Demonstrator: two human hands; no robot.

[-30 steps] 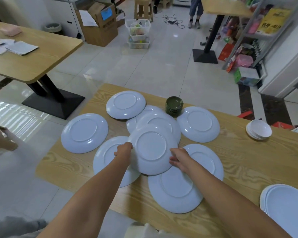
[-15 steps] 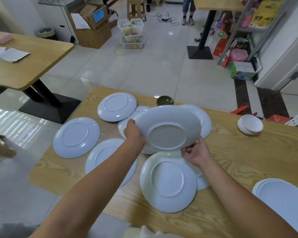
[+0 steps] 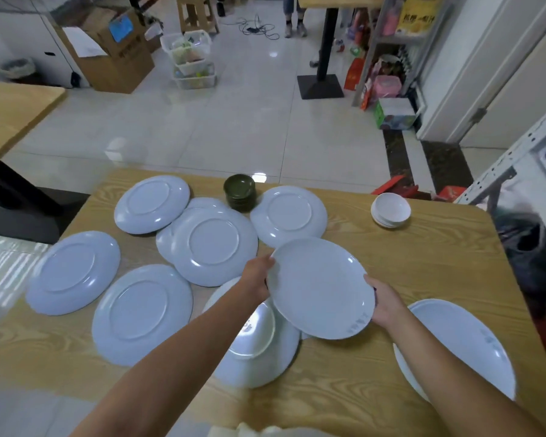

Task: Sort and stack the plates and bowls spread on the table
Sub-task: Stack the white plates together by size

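Note:
Both hands hold one white plate (image 3: 320,287) face up above the wooden table (image 3: 423,253). My left hand (image 3: 257,275) grips its left rim and my right hand (image 3: 383,302) grips its right rim. Several white plates lie upside down on the table, among them one at the far left (image 3: 73,272), one near the front (image 3: 141,313) and one in the middle (image 3: 213,246). A face-up stack of white plates (image 3: 460,339) sits at the right, near the held plate. Stacked green bowls (image 3: 239,192) and stacked small white bowls (image 3: 390,210) stand at the back.
Another upside-down plate (image 3: 262,351) lies under my left forearm. A second wooden table (image 3: 10,115) stands to the left. A metal shelf rack (image 3: 517,152) and dark bags border the right table edge. Boxes and bins sit on the tiled floor beyond.
The plate was lifted from the pile by both hands, turned from upside down to face up, and carried to the right toward the face-up stack.

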